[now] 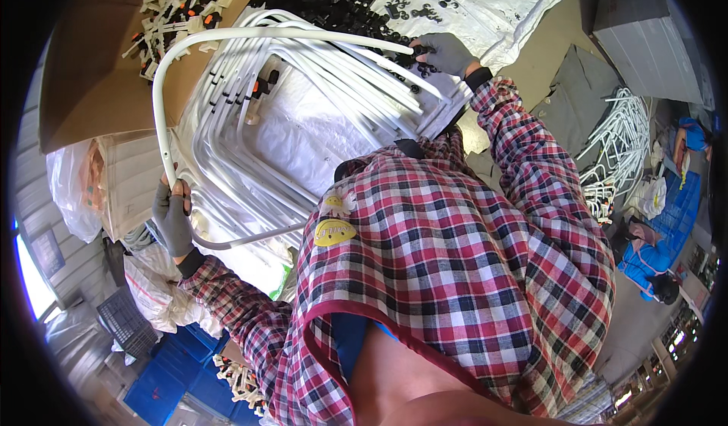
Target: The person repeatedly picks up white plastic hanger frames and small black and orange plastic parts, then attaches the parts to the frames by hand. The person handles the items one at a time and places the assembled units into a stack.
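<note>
A bent white tube (157, 96) arches over a stack of similar bent white tubes (208, 161). My left hand (174, 217), in a grey fingerless glove, is closed around its lower left bend. At the tube's far right end my right hand (449, 54), gloved the same way, pinches a small black plastic piece against or right beside the tip. I cannot tell whether the piece sits on the tube. More black pieces (318, 0) lie heaped on the white sheet (470, 5) just beyond, several of them scattered near my right fingers.
An open cardboard box (91, 77) at the far left holds white and black fittings (182, 9) with orange parts. Another heap of white tubes (622, 142) lies on the floor to the right, near a person in blue (648, 263). Blue crates (171, 373) stand at lower left.
</note>
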A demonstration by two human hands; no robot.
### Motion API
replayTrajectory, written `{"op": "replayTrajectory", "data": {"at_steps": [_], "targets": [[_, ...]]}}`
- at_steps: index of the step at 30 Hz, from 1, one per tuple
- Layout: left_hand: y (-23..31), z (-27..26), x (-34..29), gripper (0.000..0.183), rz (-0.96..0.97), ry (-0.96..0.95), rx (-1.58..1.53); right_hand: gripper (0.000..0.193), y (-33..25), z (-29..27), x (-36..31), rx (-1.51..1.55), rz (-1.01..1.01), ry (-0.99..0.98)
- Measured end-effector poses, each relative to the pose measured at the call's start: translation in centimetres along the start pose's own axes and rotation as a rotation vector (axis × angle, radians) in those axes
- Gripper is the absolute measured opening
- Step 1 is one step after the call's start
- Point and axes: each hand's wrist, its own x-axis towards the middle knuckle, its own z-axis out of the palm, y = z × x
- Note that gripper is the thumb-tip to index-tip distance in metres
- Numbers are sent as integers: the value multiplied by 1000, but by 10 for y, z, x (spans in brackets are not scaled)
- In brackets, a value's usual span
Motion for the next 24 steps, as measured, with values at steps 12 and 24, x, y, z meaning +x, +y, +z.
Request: {"op": "replayTrajectory", "data": {"at_steps": [12,24], "targets": [[-23,23,-8,50,220,174,567,51,-150,-14,54,-321,-513,-28],[6,113,55,46,427,51,249,36,-291,98,125,-257,-1249,220]]}}
